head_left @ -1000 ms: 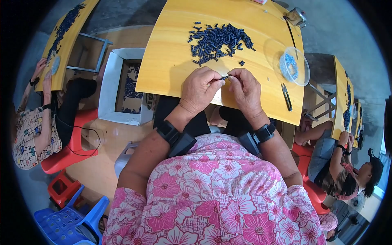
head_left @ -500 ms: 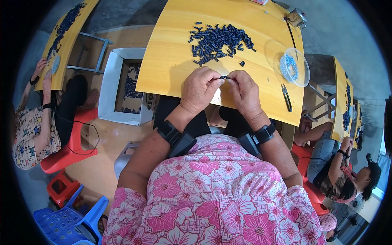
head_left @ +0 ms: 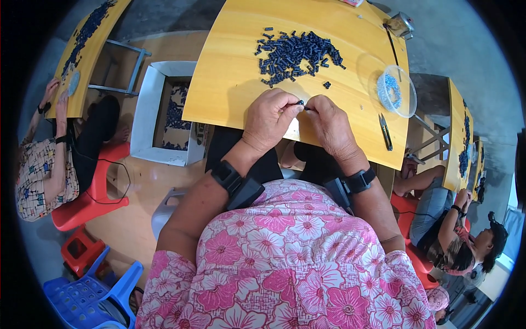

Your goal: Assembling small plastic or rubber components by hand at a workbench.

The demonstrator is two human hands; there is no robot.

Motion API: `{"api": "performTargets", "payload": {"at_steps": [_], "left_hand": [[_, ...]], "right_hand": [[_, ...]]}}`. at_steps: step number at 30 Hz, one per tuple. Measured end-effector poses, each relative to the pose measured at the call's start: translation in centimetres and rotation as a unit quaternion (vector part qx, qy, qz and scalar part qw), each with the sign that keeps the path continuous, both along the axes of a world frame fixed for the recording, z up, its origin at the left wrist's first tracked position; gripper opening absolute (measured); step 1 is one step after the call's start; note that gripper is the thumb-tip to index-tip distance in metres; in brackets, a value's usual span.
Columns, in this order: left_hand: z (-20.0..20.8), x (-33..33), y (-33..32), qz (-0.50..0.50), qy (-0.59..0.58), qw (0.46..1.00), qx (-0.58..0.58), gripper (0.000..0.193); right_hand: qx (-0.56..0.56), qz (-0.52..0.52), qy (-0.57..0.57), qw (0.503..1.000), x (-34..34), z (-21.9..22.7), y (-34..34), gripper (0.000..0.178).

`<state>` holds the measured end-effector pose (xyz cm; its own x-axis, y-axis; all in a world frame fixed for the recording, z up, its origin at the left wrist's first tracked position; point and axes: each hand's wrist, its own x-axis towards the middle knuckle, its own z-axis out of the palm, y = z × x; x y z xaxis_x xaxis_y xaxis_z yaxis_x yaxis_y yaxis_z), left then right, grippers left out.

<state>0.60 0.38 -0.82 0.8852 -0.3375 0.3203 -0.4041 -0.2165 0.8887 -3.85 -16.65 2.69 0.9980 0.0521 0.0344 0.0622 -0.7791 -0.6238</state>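
The left hand point(head_left: 269, 116) and right hand point(head_left: 332, 122) pinch a small, dark, tubular piece point(head_left: 300, 102) above the yellow wooden surface point(head_left: 222, 77), apparently manipulating it, which likely calls for steady fingertip alignment next.

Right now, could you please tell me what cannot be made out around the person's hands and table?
All in the head view:
- Dark piece: too small for detail, partly covered by the left hand and right hand.
- Pile: lower pieces hidden under upper ones.
- Blue bits: too small to tell their shape.
- White box: partly hidden by the table.
- Pinkish item: cut off by the top edge.
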Motion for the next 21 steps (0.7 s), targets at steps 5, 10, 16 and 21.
{"api": "performTargets", "payload": {"at_steps": [5, 10, 16, 21], "left_hand": [[0.0, 0.0, -0.1, 0.001, -0.008, 0.999, 0.037, 0.009], [0.0, 0.1, 0.0, -0.001, -0.027, 0.999, 0.032, 0.01], [0.1, 0.0, 0.0, -0.005, -0.026, 0.999, 0.034, 0.009], [0.1, 0.0, 0.0, -0.011, -0.032, 0.998, 0.045, 0.01]], "right_hand": [[-0.007, -0.001, 0.014, 1.0, 0.1, 0.1, 0.2, 0.019], [0.036, -0.011, 0.01, 0.999, 0.0, -0.1, 0.4, 0.016], [0.263, -0.08, 0.059, 0.96, -0.4, -1.7, -0.3, 0.011], [0.287, -0.072, 0.036, 0.954, -0.3, -1.1, 0.0, 0.009]]}}
